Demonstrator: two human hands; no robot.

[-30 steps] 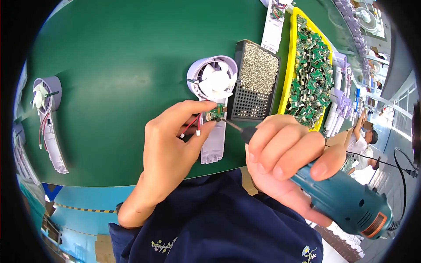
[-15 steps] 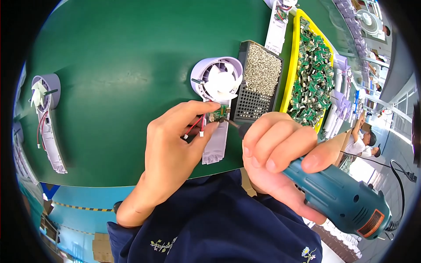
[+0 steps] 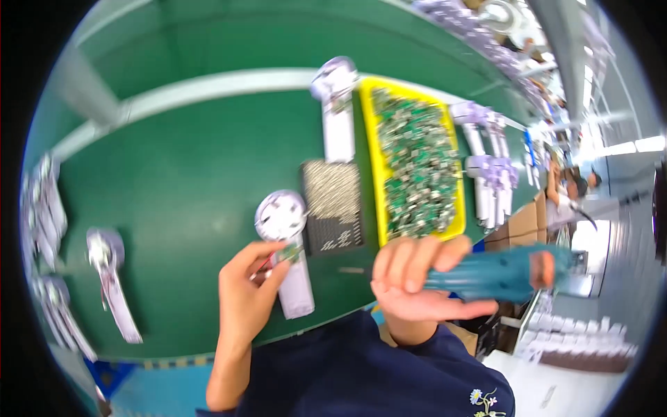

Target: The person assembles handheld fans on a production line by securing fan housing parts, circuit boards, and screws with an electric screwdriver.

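Left hand (image 3: pixel 243 295) pinching circuit board (image 3: pixel 292 253) on fan body (image 3: pixel 297 290); right hand (image 3: pixel 408 281) gripping electric screwdriver (image 3: pixel 479 271) clear; blur hiding whether board fastened.

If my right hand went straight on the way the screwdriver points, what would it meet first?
Probably the fan's pale handle, to the left of the screwdriver in your right hand. The picture is blurred and depth is unclear, so the bit might pass above it instead.
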